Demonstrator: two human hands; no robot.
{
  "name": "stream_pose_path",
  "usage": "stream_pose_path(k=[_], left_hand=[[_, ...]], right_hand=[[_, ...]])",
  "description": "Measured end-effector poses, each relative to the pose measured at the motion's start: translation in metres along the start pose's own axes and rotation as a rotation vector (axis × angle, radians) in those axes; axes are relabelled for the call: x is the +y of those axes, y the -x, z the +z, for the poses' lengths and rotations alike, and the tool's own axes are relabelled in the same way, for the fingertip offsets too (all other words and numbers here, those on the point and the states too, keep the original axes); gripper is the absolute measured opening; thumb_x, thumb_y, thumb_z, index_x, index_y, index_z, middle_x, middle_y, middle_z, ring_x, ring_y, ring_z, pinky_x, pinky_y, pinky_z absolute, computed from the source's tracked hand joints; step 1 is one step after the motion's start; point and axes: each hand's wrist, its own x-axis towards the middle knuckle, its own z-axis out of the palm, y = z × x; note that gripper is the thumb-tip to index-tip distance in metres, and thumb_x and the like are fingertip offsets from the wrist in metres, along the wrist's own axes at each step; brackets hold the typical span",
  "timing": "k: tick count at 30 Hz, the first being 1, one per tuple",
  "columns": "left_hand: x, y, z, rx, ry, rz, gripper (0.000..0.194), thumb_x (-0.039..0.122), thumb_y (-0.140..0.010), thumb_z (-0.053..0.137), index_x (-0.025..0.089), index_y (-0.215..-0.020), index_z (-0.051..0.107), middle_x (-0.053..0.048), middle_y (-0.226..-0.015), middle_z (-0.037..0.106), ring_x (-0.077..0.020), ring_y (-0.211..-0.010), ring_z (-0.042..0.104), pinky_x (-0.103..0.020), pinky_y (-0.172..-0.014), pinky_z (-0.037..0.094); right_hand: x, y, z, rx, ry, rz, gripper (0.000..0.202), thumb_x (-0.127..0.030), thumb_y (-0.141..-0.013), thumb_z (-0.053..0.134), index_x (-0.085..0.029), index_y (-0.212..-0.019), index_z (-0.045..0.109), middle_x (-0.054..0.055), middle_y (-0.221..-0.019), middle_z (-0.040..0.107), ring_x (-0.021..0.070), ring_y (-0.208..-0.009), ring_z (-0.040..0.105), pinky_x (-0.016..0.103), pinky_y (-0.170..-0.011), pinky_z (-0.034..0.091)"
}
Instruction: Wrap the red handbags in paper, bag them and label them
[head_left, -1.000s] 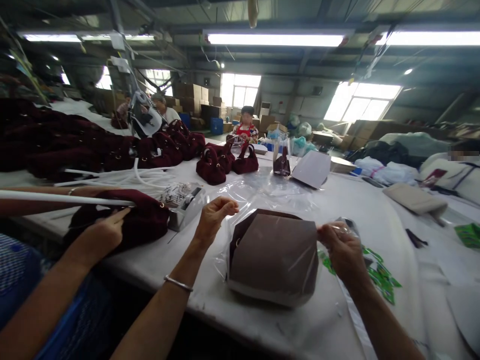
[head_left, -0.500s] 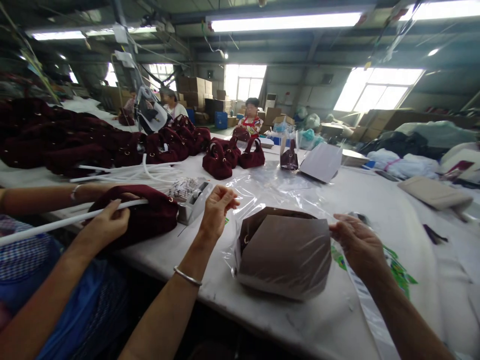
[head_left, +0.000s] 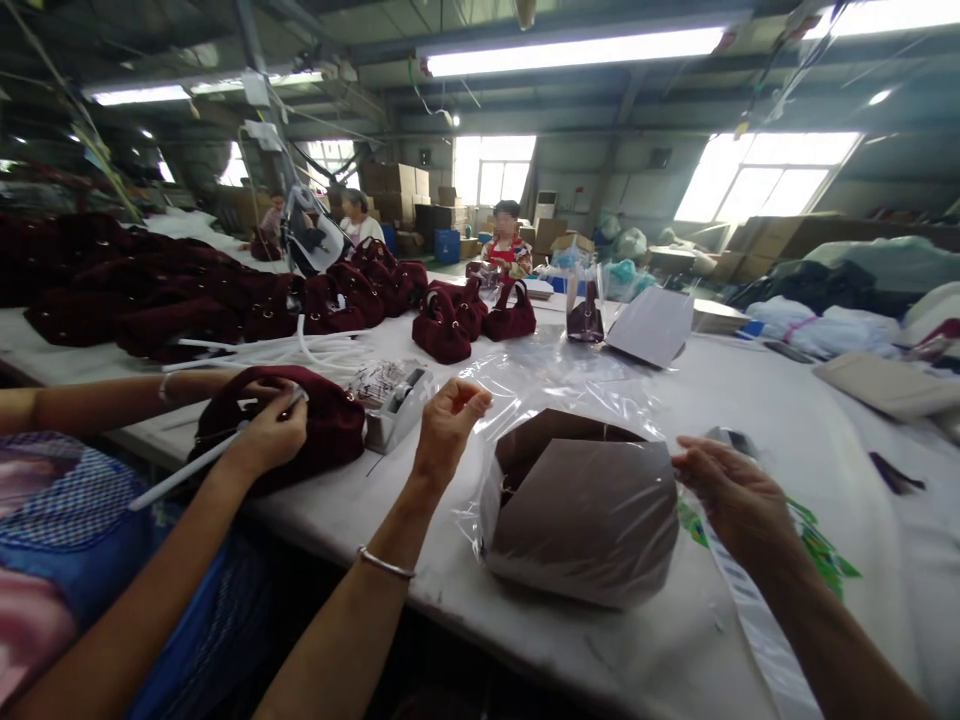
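Note:
A dark bag wrapped with a grey-brown board [head_left: 589, 520] lies inside a clear plastic bag [head_left: 491, 385] near the table's front edge. My left hand [head_left: 450, 425], with a metal bracelet on its wrist, pinches the clear film at the upper left of the board. On the right side my right hand [head_left: 731, 485] has thumb and fingers closed on the film's edge beside the board. Part of a gold-coloured fitting shows at the board's left side.
At left, a person's hands [head_left: 274, 430] work a white tube into a maroon bag [head_left: 326, 430]. White tubes [head_left: 300, 350], a grey box [head_left: 386, 420] and maroon bags [head_left: 442, 330] lie beyond. Green-printed pieces [head_left: 814, 550] lie at right. People sit across the table.
The view has shifted slightly. My hands keep their pinch on the film, with the board showing a little wider opening at its top. The neighbouring person's hand has moved further along the maroon bag.

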Motion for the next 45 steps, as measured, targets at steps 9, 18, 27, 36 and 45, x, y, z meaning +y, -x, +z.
stream_pose_path(k=[9, 18, 27, 36, 45], left_hand=[[-0.03, 0.011, 0.009, -0.063, 0.143, -0.107, 0.062, 0.074, -0.075, 0.066, 0.018, -0.102, 0.06, -0.001, -0.078, 0.062, -0.013, -0.067, 0.056, -0.024, -0.065, 0.045], [-0.002, 0.013, 0.021, -0.206, -0.252, 0.076, 0.023, 0.043, -0.087, 0.067, 0.023, -0.078, 0.075, -0.004, -0.093, 0.068, -0.0207, -0.096, 0.061, -0.03, -0.091, 0.045], [-0.047, -0.017, 0.048, -0.082, 0.152, -0.178, 0.045, 0.061, -0.08, 0.068, 0.017, -0.088, 0.064, -0.004, -0.069, 0.072, -0.0165, -0.06, 0.067, -0.027, -0.062, 0.051], [-0.061, -0.097, 0.094, -0.036, 0.156, -0.3, 0.03, 0.042, -0.089, 0.058, 0.017, -0.074, 0.054, -0.004, -0.062, 0.068, -0.0146, -0.052, 0.062, -0.029, -0.06, 0.05], [-0.073, 0.0, 0.02, -0.768, -0.316, 0.031, 0.033, 0.038, -0.101, 0.045, 0.018, -0.085, 0.066, -0.004, -0.083, 0.073, -0.0175, -0.082, 0.068, -0.029, -0.082, 0.051]], right_hand=[[-0.003, 0.005, 0.003, 0.001, -0.02, 0.048, 0.045, -0.047, -0.061, 0.091, -0.022, -0.097, 0.079, 0.005, -0.076, 0.076, 0.0185, -0.07, 0.071, 0.03, -0.069, 0.061], [-0.01, -0.002, 0.013, -0.005, 0.019, -0.063, 0.033, -0.045, -0.07, 0.086, -0.021, -0.089, 0.078, 0.002, -0.073, 0.073, 0.0154, -0.067, 0.068, 0.03, -0.068, 0.059], [-0.014, -0.014, 0.008, -0.017, -0.005, -0.065, 0.035, -0.047, -0.069, 0.087, -0.02, -0.087, 0.076, 0.003, -0.072, 0.075, 0.0169, -0.066, 0.07, 0.033, -0.07, 0.058], [-0.022, -0.091, 0.021, -0.053, 0.077, 0.051, 0.051, -0.055, -0.049, 0.093, -0.018, -0.077, 0.071, 0.003, -0.068, 0.073, 0.0161, -0.062, 0.066, 0.033, -0.068, 0.057], [-0.001, -0.014, -0.042, -0.619, 0.766, -0.251, 0.025, -0.042, -0.092, 0.061, -0.021, -0.09, 0.075, 0.007, -0.094, 0.076, 0.0218, -0.089, 0.07, 0.035, -0.082, 0.054]])
